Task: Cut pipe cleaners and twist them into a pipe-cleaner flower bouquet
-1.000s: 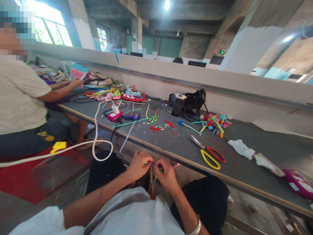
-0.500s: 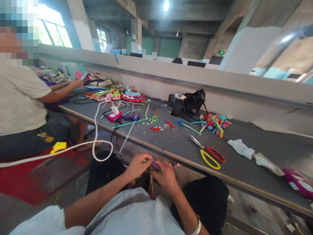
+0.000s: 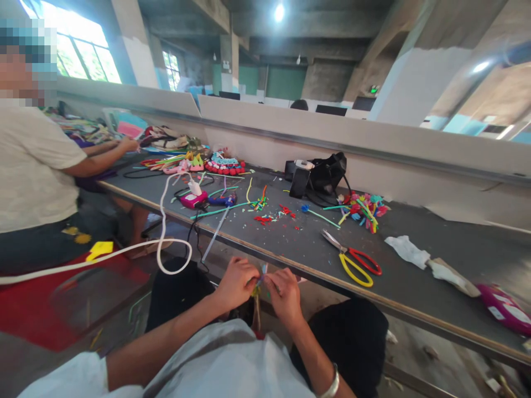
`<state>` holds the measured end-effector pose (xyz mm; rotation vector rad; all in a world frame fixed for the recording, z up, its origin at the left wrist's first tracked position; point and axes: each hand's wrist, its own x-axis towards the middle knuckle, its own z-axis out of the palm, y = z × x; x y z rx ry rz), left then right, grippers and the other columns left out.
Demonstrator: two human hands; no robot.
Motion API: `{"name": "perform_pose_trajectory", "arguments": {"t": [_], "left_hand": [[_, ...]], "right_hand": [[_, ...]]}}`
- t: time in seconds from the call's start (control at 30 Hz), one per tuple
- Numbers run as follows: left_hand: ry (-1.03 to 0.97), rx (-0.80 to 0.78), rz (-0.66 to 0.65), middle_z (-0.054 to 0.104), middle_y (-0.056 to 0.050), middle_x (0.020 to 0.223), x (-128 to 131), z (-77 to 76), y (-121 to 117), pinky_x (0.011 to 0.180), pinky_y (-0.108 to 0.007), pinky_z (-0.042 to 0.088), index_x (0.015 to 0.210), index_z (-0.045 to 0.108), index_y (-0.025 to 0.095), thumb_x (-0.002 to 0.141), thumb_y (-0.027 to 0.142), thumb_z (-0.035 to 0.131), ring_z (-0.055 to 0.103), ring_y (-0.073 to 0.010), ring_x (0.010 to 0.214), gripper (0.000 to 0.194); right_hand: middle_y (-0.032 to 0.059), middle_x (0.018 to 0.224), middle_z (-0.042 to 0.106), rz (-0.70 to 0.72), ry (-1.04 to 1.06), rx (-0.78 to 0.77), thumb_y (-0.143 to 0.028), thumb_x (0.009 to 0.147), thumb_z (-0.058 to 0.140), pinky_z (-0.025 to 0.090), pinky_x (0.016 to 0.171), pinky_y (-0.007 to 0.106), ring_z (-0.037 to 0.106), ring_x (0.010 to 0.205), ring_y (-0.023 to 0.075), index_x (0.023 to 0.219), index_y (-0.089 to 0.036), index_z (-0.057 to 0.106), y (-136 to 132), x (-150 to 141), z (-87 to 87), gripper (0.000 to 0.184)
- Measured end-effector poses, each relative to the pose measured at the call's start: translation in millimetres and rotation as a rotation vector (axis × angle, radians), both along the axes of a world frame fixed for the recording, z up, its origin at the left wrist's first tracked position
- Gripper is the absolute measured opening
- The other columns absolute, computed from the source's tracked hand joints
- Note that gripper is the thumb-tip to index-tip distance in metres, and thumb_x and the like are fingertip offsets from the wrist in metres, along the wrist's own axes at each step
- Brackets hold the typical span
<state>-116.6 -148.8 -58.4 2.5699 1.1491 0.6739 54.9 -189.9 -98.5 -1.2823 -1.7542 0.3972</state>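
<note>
Above my lap, in front of the table edge, my left hand (image 3: 239,282) and my right hand (image 3: 284,290) face each other with fingertips nearly meeting. Both are closed in a pinch on small coloured pipe cleaners (image 3: 262,272), with blue, pale and yellow-green bits showing between them. The fingers hide most of their shape. On the table beyond lie scissors (image 3: 352,258) with one red and one yellow handle. Small red cut pieces (image 3: 263,219), green and yellow snippets and a green stem with a blue tip (image 3: 321,214) are scattered near them.
A glue gun (image 3: 223,199), a magenta box (image 3: 193,199) with a white cable and a black bag (image 3: 329,174) stand on the table. A colourful bundle (image 3: 367,207), white tissue (image 3: 409,251) and a magenta pack (image 3: 504,309) lie rightward. A co-worker (image 3: 37,160) sits at left.
My hands have turned and come closer together, and the pipe cleaners between them have shifted to a more upright angle. The co-worker's pink and blue sheet has tilted more into view.
</note>
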Motion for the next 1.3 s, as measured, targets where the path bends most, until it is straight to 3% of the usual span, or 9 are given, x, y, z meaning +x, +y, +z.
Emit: {"name": "perform_pose_trajectory", "arguments": {"t": [0.27,0.43,0.57,0.73,0.97,1.3], "left_hand": [[-0.05,-0.013,-0.234,0.065,0.001,0.071,-13,5.7,0,0.095,-0.037,0.032,0.077,0.065,0.019,0.083,0.01,0.056,0.057,-0.0143,0.076,0.015],[-0.055,-0.025,-0.192,0.067,0.002,0.073,-18,0.9,1,0.096,-0.037,0.031,0.078,0.066,0.02,0.085,0.013,0.057,0.058,-0.0141,0.078,0.013],[0.011,0.005,-0.151,0.068,0.001,0.076,-16,-5.4,2,0.097,-0.039,0.029,0.08,0.068,0.022,0.084,0.016,0.062,0.059,-0.0163,0.085,0.009],[0.078,0.154,-0.166,0.068,0.0,0.077,-15,-12.1,4,0.101,-0.042,0.027,0.084,0.068,0.022,0.087,0.019,0.061,0.058,-0.0175,0.087,0.008],[0.078,0.301,-0.219,0.065,0.001,0.07,-14,-7.6,-1,0.107,-0.044,0.024,0.091,0.066,0.022,0.094,0.018,0.05,0.056,-0.0165,0.084,0.017],[0.083,0.306,-0.257,0.063,0.001,0.068,-15,-6.2,-5,0.109,-0.046,0.02,0.084,0.064,0.021,0.092,0.015,0.05,0.056,-0.0163,0.088,0.018]], "right_hand": [[0.0028,0.073,0.071,0.021,0.142,-0.089,-0.028,0.092,0.055,0.041,0.074,0.03,0.058,0.077,0.0197,0.075,-0.022,0.074,4,-5,-6.3,0.026],[0.0026,0.076,0.072,0.1,0.241,-0.201,-0.031,0.09,0.055,0.045,0.073,0.028,0.061,0.077,0.0185,0.078,-0.02,0.074,7,-5,-4.4,0.026],[0.0008,0.068,0.068,0.143,0.303,-0.288,-0.034,0.088,0.054,0.045,0.064,0.024,0.059,0.066,0.0155,0.072,-0.018,0.072,8,-4,-3.2,0.029],[-0.0013,0.064,0.061,0.156,0.373,-0.358,-0.036,0.086,0.056,0.041,0.06,0.022,0.055,0.063,0.0137,0.07,-0.017,0.07,9,-3,-5.9,0.029],[-0.0025,0.058,0.054,0.17,0.471,-0.444,-0.043,0.082,0.06,0.038,0.055,0.022,0.047,0.056,0.0117,0.065,-0.016,0.069,11,-1,-10.0,0.033],[0.0008,0.065,0.064,0.186,0.557,-0.522,-0.043,0.076,0.067,0.044,0.054,0.023,0.055,0.058,0.0142,0.08,-0.017,0.074,11,-2,-13.0,0.027]]}}
